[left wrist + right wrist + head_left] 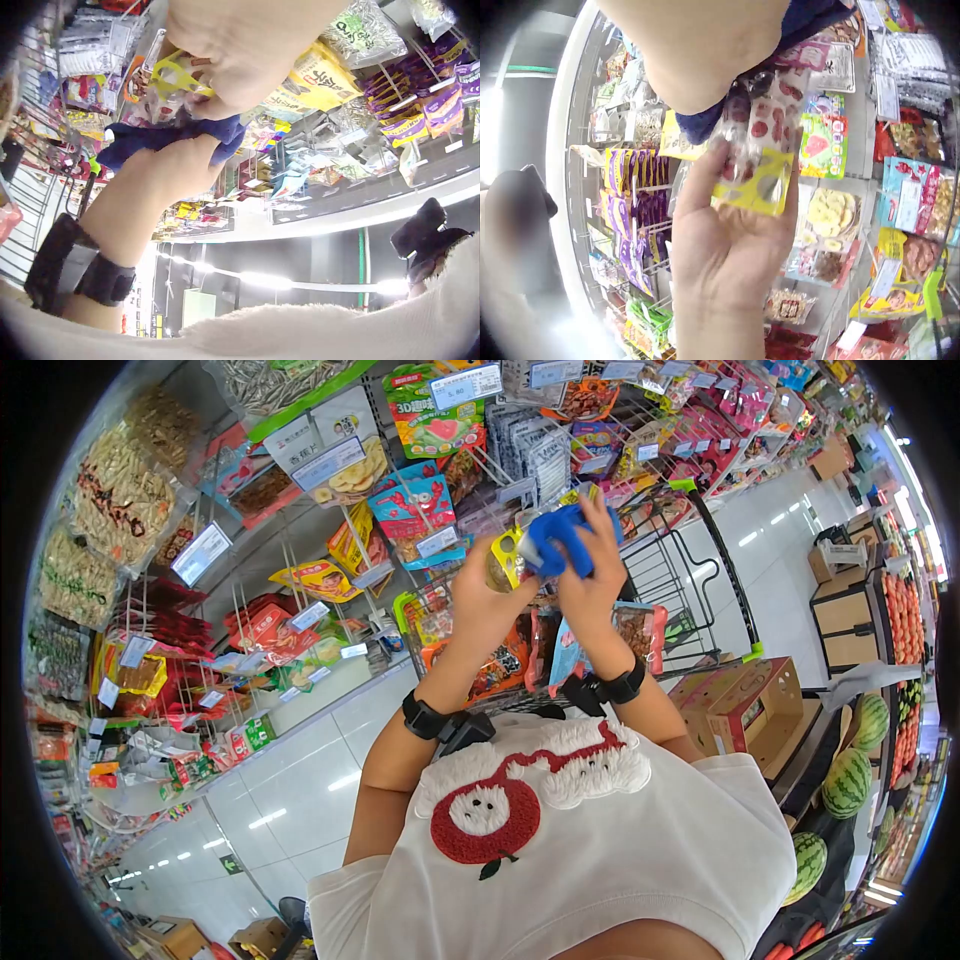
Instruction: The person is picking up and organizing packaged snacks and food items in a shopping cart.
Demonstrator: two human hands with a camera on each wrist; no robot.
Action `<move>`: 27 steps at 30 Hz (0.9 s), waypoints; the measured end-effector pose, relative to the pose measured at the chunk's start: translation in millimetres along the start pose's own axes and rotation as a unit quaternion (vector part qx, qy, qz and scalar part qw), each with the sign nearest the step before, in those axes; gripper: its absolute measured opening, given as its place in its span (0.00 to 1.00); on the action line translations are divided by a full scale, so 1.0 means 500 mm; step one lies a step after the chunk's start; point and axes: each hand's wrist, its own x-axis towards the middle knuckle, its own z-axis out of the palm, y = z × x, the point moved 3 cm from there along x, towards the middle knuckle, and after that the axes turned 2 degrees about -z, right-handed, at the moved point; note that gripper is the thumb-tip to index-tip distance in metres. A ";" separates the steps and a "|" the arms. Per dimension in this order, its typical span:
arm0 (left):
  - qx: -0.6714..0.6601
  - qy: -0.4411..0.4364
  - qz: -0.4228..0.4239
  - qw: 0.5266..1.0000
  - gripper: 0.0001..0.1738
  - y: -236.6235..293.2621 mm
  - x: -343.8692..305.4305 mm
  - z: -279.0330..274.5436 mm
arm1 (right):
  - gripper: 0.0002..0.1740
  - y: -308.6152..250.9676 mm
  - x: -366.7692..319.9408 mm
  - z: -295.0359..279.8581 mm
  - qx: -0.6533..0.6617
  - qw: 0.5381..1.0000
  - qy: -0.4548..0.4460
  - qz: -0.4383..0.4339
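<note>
My left hand [480, 598] grips a clear snack packet with a yellow patterned end [754, 184]. In the right wrist view, small pieces with red marks show through its plastic, and the thumb and fingers hold its sides. A blue cloth [566, 540] is bunched in my right hand [592, 565], with its folds between the fingers. The two hands are close together, and the cloth lies against the far part of the packet. In the left wrist view the cloth [165, 139] overlaps the packet [172, 94], and part of the packet is hidden.
Below the hands is a black wire shopping cart [748, 595] with green corners, holding several snack bags [640, 635]. Racks of hanging snack packets [412, 510] with price tags fill the front and left. Cardboard boxes [755, 705] and watermelons [848, 782] stand at the right.
</note>
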 end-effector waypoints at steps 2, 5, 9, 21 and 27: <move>0.015 -0.016 -0.048 0.999 0.26 0.003 -0.006 0.001 | 0.13 0.035 0.009 -0.003 -0.039 0.998 0.025 0.029; 0.004 -0.016 -0.057 0.998 0.26 -0.015 -0.007 0.009 | 0.13 0.048 0.013 -0.005 -0.065 0.997 0.040 0.008; 0.004 -0.005 -0.042 0.999 0.26 -0.037 -0.001 0.011 | 0.11 0.030 -0.006 0.012 -0.053 0.998 0.027 0.005; -0.014 -0.039 -0.052 0.998 0.23 -0.044 0.016 0.003 | 0.14 0.008 -0.024 0.035 -0.038 0.988 -0.061 -0.135; -0.098 -0.022 -0.097 0.990 0.26 -0.048 0.022 -0.019 | 0.14 0.075 0.003 0.006 -0.100 0.993 0.050 -0.044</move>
